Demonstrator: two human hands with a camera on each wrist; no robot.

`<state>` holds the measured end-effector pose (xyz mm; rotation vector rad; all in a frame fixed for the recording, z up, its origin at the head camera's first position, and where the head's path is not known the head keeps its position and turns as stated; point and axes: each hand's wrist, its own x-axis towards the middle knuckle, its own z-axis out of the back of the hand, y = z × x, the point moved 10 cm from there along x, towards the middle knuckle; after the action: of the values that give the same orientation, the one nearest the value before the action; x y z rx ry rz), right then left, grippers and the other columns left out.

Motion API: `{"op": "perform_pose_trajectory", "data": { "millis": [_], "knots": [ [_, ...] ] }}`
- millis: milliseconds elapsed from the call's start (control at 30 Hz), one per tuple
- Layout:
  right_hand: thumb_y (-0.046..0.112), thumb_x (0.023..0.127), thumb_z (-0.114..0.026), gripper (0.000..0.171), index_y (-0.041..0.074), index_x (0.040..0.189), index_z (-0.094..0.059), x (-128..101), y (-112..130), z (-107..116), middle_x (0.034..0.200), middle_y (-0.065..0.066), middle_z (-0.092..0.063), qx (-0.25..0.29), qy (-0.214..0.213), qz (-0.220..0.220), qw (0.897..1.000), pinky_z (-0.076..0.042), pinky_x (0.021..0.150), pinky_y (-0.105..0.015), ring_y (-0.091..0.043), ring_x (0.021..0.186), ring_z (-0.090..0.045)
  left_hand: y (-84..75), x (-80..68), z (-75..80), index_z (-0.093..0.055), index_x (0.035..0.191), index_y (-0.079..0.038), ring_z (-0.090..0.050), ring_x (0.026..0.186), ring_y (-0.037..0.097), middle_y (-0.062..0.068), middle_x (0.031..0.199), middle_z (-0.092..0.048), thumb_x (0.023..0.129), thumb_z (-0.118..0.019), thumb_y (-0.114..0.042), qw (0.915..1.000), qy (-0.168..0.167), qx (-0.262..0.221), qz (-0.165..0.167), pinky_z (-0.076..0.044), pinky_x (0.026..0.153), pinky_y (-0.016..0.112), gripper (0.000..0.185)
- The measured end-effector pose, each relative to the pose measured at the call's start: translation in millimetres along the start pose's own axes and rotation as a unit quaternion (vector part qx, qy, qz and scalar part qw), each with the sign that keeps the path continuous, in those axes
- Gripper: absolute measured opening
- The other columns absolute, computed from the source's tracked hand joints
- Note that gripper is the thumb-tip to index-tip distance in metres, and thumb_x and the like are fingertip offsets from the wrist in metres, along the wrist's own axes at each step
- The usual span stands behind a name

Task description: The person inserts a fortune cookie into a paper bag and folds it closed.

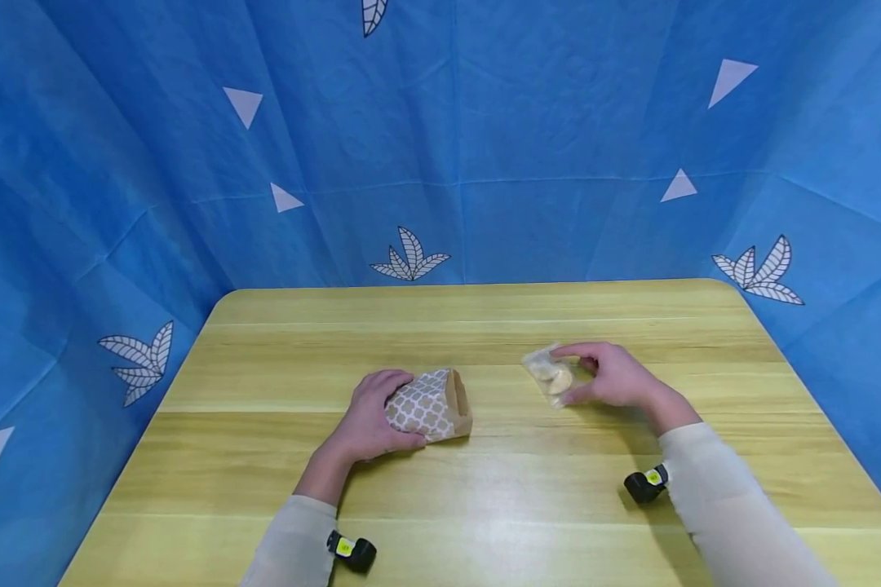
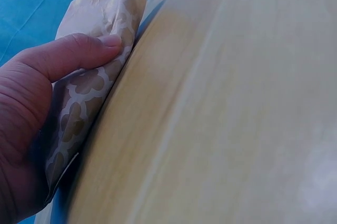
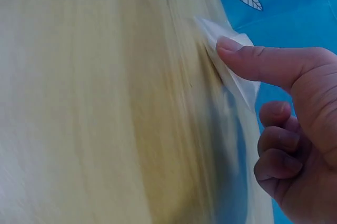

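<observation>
A brown paper bag [image 1: 433, 404] with a white lattice pattern lies on its side on the wooden table [image 1: 484, 489], its open mouth facing right. My left hand [image 1: 374, 416] grips it from the left, thumb along the near side; the left wrist view shows the thumb pressing the bag [image 2: 89, 98]. To the right, my right hand [image 1: 608, 373] pinches a small clear packet [image 1: 549, 375] with pale round pieces inside, held just above the table. The packet's clear edge [image 3: 231, 66] sits under the thumb in the right wrist view.
Blue cloth with white leaves and triangles [image 1: 440, 163] walls in the table at the back and both sides. Bare wood lies between the bag and the packet and along the near edge.
</observation>
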<state>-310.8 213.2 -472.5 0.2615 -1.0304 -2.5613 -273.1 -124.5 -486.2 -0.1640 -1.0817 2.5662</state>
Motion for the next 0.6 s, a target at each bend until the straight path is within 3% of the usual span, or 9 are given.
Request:
{"op": "perform_pose_trajectory", "data": {
  "millis": [200, 367, 600],
  "knots": [
    [0.039, 0.066, -0.094, 0.073, 0.015, 0.129, -0.067, -2.4, 2.9, -1.7, 0.069, 0.002, -0.028, -0.008, -0.027, -0.019, 0.999, -0.03, 0.063, -0.036, -0.018, 0.065, -0.031, 0.0, -0.7, -0.4, -0.053, 0.143, -0.014, -0.033, 0.135, 0.025, 0.001, 0.144, -0.047, 0.058, -0.095, -0.041, 1.0, -0.001, -0.002, 0.001, -0.03, 0.109, 0.052, 0.098],
    [0.042, 0.068, -0.093, 0.083, 0.015, 0.139, -0.059, -3.7, 1.0, -0.9, 0.072, 0.0, -0.029, 0.02, -0.027, -0.032, 0.999, -0.031, 0.061, -0.035, -0.019, 0.065, -0.031, 0.0, -0.2, -0.5, -0.054, 0.143, -0.015, -0.033, 0.135, 0.025, 0.002, 0.143, -0.047, 0.058, -0.094, -0.041, 1.0, 0.0, -0.002, 0.003, -0.029, 0.109, 0.052, 0.097],
    [0.024, 0.065, -0.096, 0.104, 0.01, 0.151, -0.04, -1.4, -2.8, -3.8, 0.077, -0.007, -0.033, 0.081, 0.042, -0.02, 0.996, -0.033, 0.06, -0.033, -0.022, 0.07, -0.033, -0.1, 0.3, -0.5, -0.053, 0.143, -0.013, -0.033, 0.135, 0.026, 0.003, 0.144, -0.047, 0.059, -0.094, -0.04, 1.0, 0.0, -0.002, 0.0, -0.029, 0.109, 0.051, 0.098]
  ]
}}
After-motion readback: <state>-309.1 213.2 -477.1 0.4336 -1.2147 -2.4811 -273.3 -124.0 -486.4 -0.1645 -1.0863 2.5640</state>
